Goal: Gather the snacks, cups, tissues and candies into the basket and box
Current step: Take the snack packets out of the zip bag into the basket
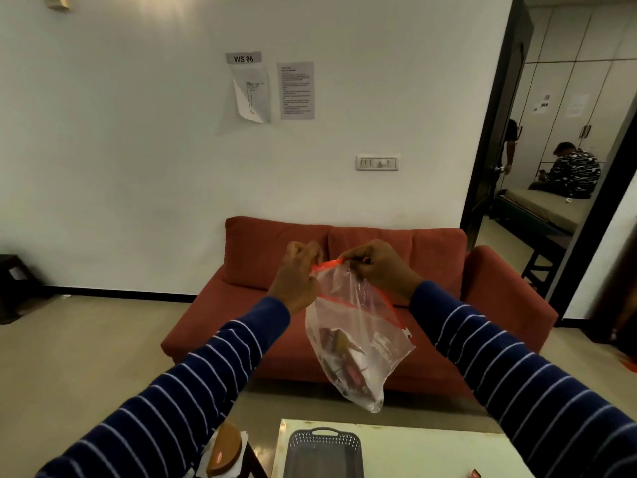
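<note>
Zip-top bag [358, 339] of small wrapped items, prob. candies/snacks, held up at chest height above table [431, 450], well apart from grey basket [324, 450] below. Left hand [300, 274] and right hand [375, 267] each pinched on red zip strip at bag mouth, fingers curled, thumbs and fingertips clamped on opposite ends of seal; bag hanging slack, contents sunk to lowest corner. Step in hand, by judgement: working the seal, open or closed not determinable. For clean result: keep grip close to strip, pull ends evenly w/o tearing thin film, keep mouth uppermost so contents stay put, then lower over basket before release. Basket perforated, w/ handle at far rim, inside not fully visible. Small red-wrapped item [475, 473] at table's near right edge. Wooden semicircular object [224, 450] on paper left of table. Background: red sofa [362, 243], white wall w/ sheet marked "WS 06" [243, 59], switch plate [377, 162], open doorway [551, 132] at right w/ seated person beyond.
</note>
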